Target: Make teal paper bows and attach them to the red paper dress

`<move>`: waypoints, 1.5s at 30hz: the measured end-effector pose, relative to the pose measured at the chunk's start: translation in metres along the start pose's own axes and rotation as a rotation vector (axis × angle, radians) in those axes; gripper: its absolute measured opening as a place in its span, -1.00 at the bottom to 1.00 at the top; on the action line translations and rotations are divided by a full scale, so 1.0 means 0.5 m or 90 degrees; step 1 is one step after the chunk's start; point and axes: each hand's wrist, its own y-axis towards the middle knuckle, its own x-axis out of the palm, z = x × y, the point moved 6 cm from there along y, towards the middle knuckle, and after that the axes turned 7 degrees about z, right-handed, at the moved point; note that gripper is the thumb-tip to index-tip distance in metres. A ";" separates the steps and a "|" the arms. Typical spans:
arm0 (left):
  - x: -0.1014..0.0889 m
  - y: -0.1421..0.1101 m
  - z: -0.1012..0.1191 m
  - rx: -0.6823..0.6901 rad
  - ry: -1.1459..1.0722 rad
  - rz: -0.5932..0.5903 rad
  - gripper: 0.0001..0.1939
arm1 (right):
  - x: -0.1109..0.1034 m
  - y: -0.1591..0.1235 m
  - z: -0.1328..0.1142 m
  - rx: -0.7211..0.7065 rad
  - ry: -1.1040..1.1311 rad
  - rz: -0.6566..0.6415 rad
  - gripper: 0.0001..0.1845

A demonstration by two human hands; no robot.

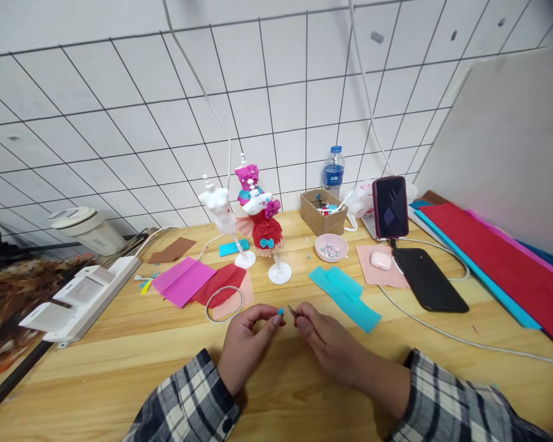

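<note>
My left hand (247, 344) pinches a tiny teal paper piece (281, 312) between thumb and finger just above the wooden table (120, 362). My right hand (334, 347) is closed on thin metal tweezers (292, 311), whose tip points at the teal piece. Behind the hands stand three small mannequin stands: a bare white one (221, 212), one in a red paper dress (266, 230) with a teal bow, and one in pink (247, 178). Teal paper strips (345, 291) lie to the right of my hands.
Magenta and red paper sheets (198, 281) and a white ring (224, 304) lie at left, beside a white power strip (80, 294). A cardboard box (322, 212), a bowl of beads (331, 247), a water bottle (333, 169), two phones (390, 207), an earbud case (380, 260) and coloured paper stacks (502, 264) fill the right.
</note>
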 end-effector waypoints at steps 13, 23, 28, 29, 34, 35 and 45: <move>0.013 -0.001 0.000 0.016 0.016 -0.019 -0.81 | 0.001 -0.005 -0.012 -0.017 -0.071 -0.041 -0.79; 0.019 -0.005 -0.008 0.030 0.035 -0.056 -0.82 | 0.004 -0.001 -0.009 -0.036 -0.078 -0.043 -0.77; 0.021 -0.006 -0.001 0.038 0.031 -0.063 -0.83 | 0.007 -0.001 -0.005 -0.023 -0.083 -0.044 -0.75; 0.021 -0.005 0.001 0.038 0.033 -0.063 -0.83 | 0.007 -0.001 -0.004 -0.021 -0.084 -0.044 -0.75; 0.021 -0.003 0.004 0.043 0.046 -0.059 -0.84 | 0.007 -0.001 -0.005 -0.021 -0.088 -0.051 -0.75; 0.020 -0.004 0.004 0.043 0.049 -0.056 -0.84 | 0.007 -0.001 -0.005 -0.021 -0.086 -0.053 -0.75; 0.017 -0.007 0.000 0.036 0.036 -0.048 -0.84 | 0.008 0.001 -0.002 -0.028 -0.046 -0.042 -0.72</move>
